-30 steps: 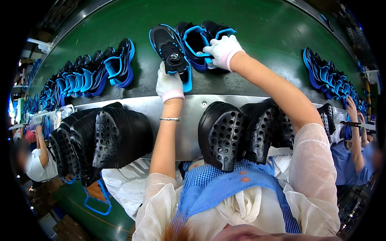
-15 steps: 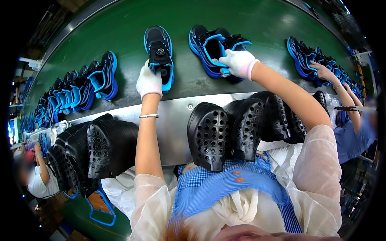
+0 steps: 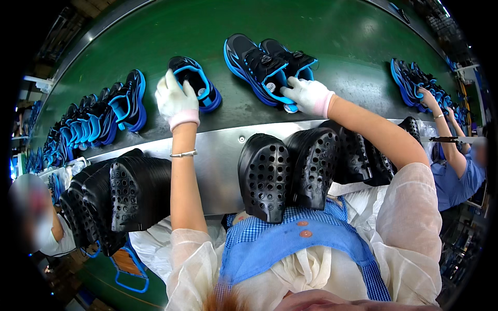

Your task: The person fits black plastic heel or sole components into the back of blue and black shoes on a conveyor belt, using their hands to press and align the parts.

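Left hand [image 3: 176, 98] touched a lone shoe [image 3: 209, 94] to its right, toe slanting away leftward, grip unclear; right hand [image 3: 307, 96] pinched a second shoe [image 3: 252, 65].

L grip [image 3: 175, 98] moved fwd along L shoe [image 3: 197, 80], R shoes [image 3: 254, 62] now angled more L.

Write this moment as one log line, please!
Left hand: on lone shoe; Right hand: at heel of pair's left shoe; Surface: green tabletop

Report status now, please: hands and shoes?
White-gloved left hand on black-and-blue sneaker. White-gloved right hand at heels of two black-and-blue sneakers. Nothing visibly blocking either hand.
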### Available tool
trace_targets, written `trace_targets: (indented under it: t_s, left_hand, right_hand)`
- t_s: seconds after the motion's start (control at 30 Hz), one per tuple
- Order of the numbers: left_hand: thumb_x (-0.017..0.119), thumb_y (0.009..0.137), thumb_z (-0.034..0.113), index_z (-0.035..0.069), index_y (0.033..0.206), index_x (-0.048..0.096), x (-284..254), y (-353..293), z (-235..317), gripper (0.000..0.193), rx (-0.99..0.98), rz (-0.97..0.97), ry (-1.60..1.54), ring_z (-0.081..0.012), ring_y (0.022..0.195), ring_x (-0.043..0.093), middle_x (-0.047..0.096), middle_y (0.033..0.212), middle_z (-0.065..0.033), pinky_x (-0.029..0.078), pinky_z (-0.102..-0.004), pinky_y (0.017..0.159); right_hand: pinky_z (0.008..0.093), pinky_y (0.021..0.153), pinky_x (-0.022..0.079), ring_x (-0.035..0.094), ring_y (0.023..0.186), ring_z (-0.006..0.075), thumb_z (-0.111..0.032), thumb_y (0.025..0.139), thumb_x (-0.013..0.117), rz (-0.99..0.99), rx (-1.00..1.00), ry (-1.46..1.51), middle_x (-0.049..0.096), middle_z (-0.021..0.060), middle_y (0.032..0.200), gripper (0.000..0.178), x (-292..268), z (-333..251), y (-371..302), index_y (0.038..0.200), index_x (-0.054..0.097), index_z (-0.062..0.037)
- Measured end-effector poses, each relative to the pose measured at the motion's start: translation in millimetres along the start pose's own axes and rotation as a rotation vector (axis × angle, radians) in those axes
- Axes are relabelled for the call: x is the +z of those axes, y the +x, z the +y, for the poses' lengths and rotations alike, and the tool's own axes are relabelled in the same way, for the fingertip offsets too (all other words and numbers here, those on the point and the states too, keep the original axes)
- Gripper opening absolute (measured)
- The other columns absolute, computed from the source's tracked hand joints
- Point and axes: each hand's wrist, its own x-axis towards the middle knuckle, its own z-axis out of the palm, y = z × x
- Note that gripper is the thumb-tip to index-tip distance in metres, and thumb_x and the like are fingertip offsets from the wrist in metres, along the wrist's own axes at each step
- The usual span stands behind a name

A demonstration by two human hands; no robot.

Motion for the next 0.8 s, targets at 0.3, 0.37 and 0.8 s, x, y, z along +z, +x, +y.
trace_targets:
  t_s: [0.3, 0.37, 0.8]
  left_hand:
    - [0.067, 0.082, 0.033, -0.001, 0.127, 0.049, 23.5, 21.4, 66.5, 0.059, -0.163, -0.468, -0.519, -0.0308, 0.112, 0.056, 0.054, 0.124, -0.0233, 0.044, -0.0372, 0.095]
    - [0.068, 0.08, 0.034, 0.001, 0.13, 0.047, 43.0, 22.7, 61.1, 0.064, -0.173, -0.471, -0.697, -0.0328, 0.114, 0.054, 0.053, 0.126, -0.0224, 0.043, -0.0375, 0.097]
    - [0.074, 0.075, 0.027, 0.005, 0.129, 0.046, 42.5, 11.9, 83.8, 0.065, -0.026, -0.405, -1.001, -0.0307, 0.115, 0.054, 0.056, 0.124, -0.0192, 0.042, -0.0362, 0.098]
  right_hand:
    - [0.0418, 0.066, 0.053, 0.062, 0.076, 0.0307, -0.022, 0.073, 0.067, 0.085, -0.098, 0.024, 0.052, 0.0149, 0.093, 0.036, 11.8, 0.5, -4.9, 0.104, 0.058, -0.0066]
    - [0.0412, 0.065, 0.053, 0.062, 0.074, 0.0305, -0.021, 0.072, 0.067, 0.116, -0.138, 0.044, 0.052, 0.0148, 0.092, 0.038, 11.0, 1.2, -3.1, 0.106, 0.059, -0.0065]
    - [0.0432, 0.068, 0.053, 0.063, 0.075, 0.0332, -0.025, 0.078, 0.06, -0.149, -0.277, 0.095, 0.061, 0.018, 0.08, 0.04, 6.5, 14.6, -13.4, 0.114, 0.06, -0.0052]
